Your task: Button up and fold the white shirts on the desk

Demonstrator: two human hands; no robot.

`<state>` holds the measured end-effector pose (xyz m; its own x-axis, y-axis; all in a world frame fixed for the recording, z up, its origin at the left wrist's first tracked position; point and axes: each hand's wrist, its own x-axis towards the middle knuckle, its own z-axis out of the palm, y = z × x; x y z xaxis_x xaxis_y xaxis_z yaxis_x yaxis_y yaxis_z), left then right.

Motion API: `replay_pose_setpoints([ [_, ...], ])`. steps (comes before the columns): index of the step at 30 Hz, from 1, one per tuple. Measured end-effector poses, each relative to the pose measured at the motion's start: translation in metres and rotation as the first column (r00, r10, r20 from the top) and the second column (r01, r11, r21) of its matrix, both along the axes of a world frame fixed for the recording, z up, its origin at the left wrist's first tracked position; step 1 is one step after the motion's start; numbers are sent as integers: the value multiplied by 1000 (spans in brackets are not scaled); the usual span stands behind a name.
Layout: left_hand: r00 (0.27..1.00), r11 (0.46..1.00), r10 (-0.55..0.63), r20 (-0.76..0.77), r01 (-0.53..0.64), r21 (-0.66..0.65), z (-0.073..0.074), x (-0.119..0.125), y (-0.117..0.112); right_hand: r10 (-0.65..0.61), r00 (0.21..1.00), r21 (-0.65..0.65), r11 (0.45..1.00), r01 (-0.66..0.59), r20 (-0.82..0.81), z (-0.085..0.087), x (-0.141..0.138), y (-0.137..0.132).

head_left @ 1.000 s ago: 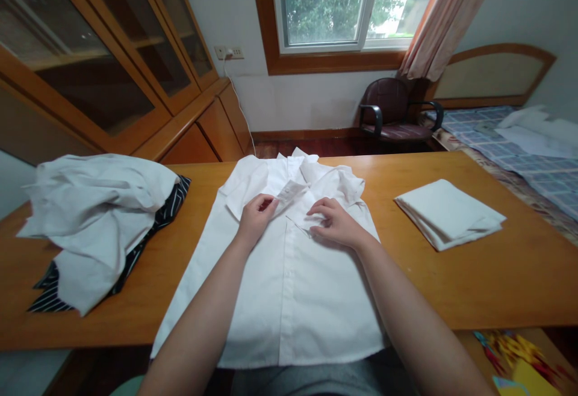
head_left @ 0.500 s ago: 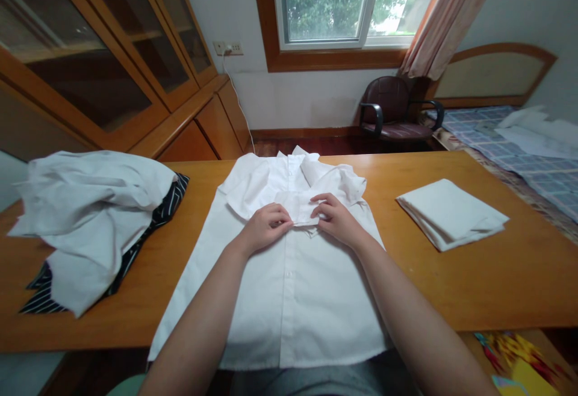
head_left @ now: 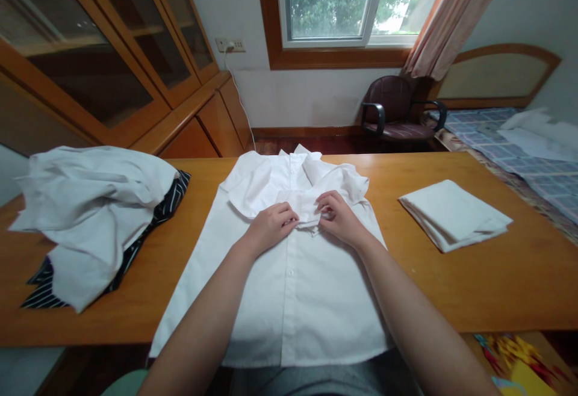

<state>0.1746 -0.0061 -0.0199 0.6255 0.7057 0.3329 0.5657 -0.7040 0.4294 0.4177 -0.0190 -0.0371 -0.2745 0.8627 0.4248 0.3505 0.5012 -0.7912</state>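
A white button-up shirt lies spread on the wooden table, its button strip running down the middle and its hem hanging at the near edge. Both sleeves are folded inward across the upper part, and their cuffs meet at the centre. With fingers curled, my left hand pinches the left end of the cuff fabric. On the other side my right hand grips the right end between thumb and fingers. The fingertips partly hide the cuff edges.
A heap of white cloth with a black striped cloth lies at the table's left. To the right sits a folded white cloth. Beyond the wooden table stand an armchair, a bed and a glass-fronted cabinet.
My right hand's fingers have closed more on the cuff and drawn together. My left hand has shifted only slightly. The whole view has moved a little.
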Motion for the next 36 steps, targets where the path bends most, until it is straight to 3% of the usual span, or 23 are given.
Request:
replay_pose_setpoints([
  [7,970,983,182,162,-179,-35,1,0,2,20,1000,-57,998,-20,6,3,0,-3],
  [12,925,966,257,281,-242,-88,1,-2,3,-40,997,1,999,40,-68,7,-2,-5],
  [15,908,960,277,313,-246,-137,3,-4,4,6,1000,15,1000,-5,-26,7,-3,-5],
  [19,912,959,257,320,-199,-203,11,-9,4,44,992,-60,997,-37,119,4,-4,-2],
  [24,948,959,172,266,-99,-265,18,-20,4,-115,971,-114,983,141,210,-5,-6,4],
  [31,996,988,57,69,-46,-149,11,-25,4,-266,945,-74,956,284,189,-15,-8,10],
  [36,1000,1000,-2,-25,1,-26,5,-12,1,-277,944,-64,954,292,181,-14,-9,10],
])
